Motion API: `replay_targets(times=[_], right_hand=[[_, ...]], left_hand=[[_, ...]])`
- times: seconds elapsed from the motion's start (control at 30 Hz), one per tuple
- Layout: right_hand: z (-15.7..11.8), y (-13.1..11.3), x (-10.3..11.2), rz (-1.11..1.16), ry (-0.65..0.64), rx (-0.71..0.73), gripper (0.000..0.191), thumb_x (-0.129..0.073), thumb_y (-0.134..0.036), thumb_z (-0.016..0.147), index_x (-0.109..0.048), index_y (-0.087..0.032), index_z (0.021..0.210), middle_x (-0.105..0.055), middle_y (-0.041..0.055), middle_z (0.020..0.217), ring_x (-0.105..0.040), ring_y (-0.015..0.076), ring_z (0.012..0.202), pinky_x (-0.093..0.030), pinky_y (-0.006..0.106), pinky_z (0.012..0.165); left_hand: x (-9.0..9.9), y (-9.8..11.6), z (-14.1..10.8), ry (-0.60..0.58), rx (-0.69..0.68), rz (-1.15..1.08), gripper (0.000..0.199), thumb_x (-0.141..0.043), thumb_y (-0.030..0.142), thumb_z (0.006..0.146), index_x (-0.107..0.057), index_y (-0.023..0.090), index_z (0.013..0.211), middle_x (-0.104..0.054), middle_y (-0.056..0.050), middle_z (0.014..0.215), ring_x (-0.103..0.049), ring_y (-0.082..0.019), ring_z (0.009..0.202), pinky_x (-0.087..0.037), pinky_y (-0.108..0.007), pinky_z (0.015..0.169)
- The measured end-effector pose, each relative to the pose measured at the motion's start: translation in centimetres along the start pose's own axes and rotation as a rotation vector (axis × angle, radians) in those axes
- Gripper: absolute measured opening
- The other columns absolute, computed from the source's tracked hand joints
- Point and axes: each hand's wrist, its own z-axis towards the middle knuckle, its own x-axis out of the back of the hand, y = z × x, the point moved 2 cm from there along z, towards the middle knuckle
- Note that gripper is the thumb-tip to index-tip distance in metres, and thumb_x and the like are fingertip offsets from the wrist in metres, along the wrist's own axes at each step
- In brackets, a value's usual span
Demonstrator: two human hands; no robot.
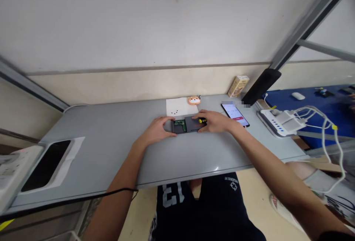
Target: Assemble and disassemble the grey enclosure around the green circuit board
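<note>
Mid-frame, the case (190,123) lies lengthwise left to right, left hand (158,129) and right hand (215,121) gripping opposite ends.

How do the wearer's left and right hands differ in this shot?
The left hand grips the end of the grey device where the green circuit board is exposed; the right hand is at the covered end. A yellow-tipped tool shows within the right hand's grasp, while none shows in the left. Both are bare and touch the same device.
</note>
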Motion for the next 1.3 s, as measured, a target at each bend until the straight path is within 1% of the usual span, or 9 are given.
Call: replay_targets(times=[0.33, 0.47, 0.53, 0.6, 0.67, 0.7, 0.87, 1.03, 1.3], right_hand=[[2.3, -0.1, -3.8, 0.022, 0.129, 0.147, 0.066, -0.08, -0.043, 0.083, -0.061, -0.03, 0.145, -0.062, 0.0103, 0.139, -0.069, 0.0285, 0.112, -0.053, 0.043, 0.098], [2.7, -1.1, -3.5, 0.155, 0.183, 0.185, 0.061, -0.082, -0.046, 0.081, -0.066, -0.031, 0.138, -0.063, 0.009, 0.14, -0.068, 0.0278, 0.113, -0.053, 0.043, 0.099], [2.8, -1.3, -1.9, 0.359, 0.379, 0.215, 0.046, -0.076, -0.049, 0.087, -0.071, -0.03, 0.128, -0.067, 0.0079, 0.133, -0.067, 0.0251, 0.113, -0.052, 0.041, 0.1], [3.0, -0.8, 0.3, 0.639, 0.761, 0.167, 0.032, -0.062, -0.053, 0.096, -0.073, -0.027, 0.111, -0.072, 0.0068, 0.117, -0.068, 0.021, 0.101, -0.054, 0.038, 0.093], [3.5, 0.1, 1.9, 0.961, 1.057, 0.131, 0.04, -0.052, -0.062, 0.098, -0.069, -0.028, 0.106, -0.073, 0.0043, 0.103, -0.067, 0.0164, 0.081, -0.054, 0.033, 0.079], [3.9, 0.6, 2.3, 1.086, 1.118, 0.121, 0.047, -0.046, -0.068, 0.098, -0.068, -0.027, 0.107, -0.072, 0.0041, 0.098, -0.067, 0.016, 0.079, -0.054, 0.032, 0.077], [5.9, 2.7, -0.4, 1.188, 0.975, -0.171, 0.06, -0.046, -0.078, 0.092, -0.065, -0.022, 0.083, -0.048, -0.0035, 0.051, -0.042, 0.0127, 0.045, -0.034, 0.029, 0.048], [7.0, 3.1, -3.9, 1.05, 0.833, -0.223, 0.055, -0.053, -0.076, 0.09, -0.064, -0.022, 0.084, -0.056, -0.0025, 0.057, -0.047, 0.0131, 0.05, -0.037, 0.029, 0.053], [7.6, 3.2, -4.5, 0.973, 0.741, -0.247, 0.054, -0.051, -0.076, 0.09, -0.063, -0.023, 0.087, -0.062, -0.0015, 0.066, -0.054, 0.0153, 0.059, -0.042, 0.028, 0.06]], left_hand=[[-1.4, 0.0, 0.2, 0.038, -0.042, 0.057, 0.101, -0.091, 0.049, 0.068, -0.046, 0.033, 0.157, -0.069, -0.008, 0.123, -0.062, -0.03, 0.114, -0.052, -0.045, 0.102], [-1.7, -0.1, 0.4, 0.035, -0.084, 0.093, 0.096, -0.092, 0.049, 0.068, -0.052, 0.031, 0.153, -0.067, -0.008, 0.132, -0.058, -0.033, 0.127, -0.047, -0.048, 0.111], [-1.8, 0.1, 0.5, 0.035, -0.164, 0.101, 0.087, -0.091, 0.047, 0.071, -0.056, 0.03, 0.148, -0.064, -0.008, 0.141, -0.055, -0.032, 0.133, -0.041, -0.049, 0.118], [-1.9, 0.4, 0.4, 0.044, -0.209, 0.097, 0.079, -0.088, 0.046, 0.074, -0.057, 0.03, 0.145, -0.06, -0.007, 0.147, -0.054, -0.03, 0.136, -0.039, -0.048, 0.12], [-1.9, 0.7, 0.3, 0.052, -0.195, 0.086, 0.073, -0.085, 0.045, 0.078, -0.057, 0.03, 0.144, -0.059, -0.007, 0.148, -0.056, -0.029, 0.135, -0.043, -0.047, 0.118], [-1.9, 0.9, 0.2, 0.053, -0.183, 0.082, 0.07, -0.084, 0.045, 0.08, -0.057, 0.029, 0.143, -0.058, -0.007, 0.148, -0.056, -0.029, 0.134, -0.045, -0.047, 0.116], [-1.5, 1.6, -0.2, 0.085, -0.205, 0.105, 0.053, -0.077, 0.043, 0.086, -0.062, 0.025, 0.134, -0.063, -0.01, 0.143, -0.06, -0.03, 0.128, -0.051, -0.048, 0.108], [-1.1, 1.7, -0.1, 0.113, -0.247, 0.138, 0.034, -0.061, 0.041, 0.097, -0.067, 0.023, 0.125, -0.073, -0.008, 0.127, -0.068, -0.027, 0.115, -0.052, -0.047, 0.105], [-1.3, 1.4, 0.2, 0.171, -0.116, 0.028, 0.037, -0.045, 0.043, 0.105, -0.075, 0.023, 0.112, -0.079, -0.005, 0.105, -0.071, -0.024, 0.098, -0.055, -0.043, 0.096]])
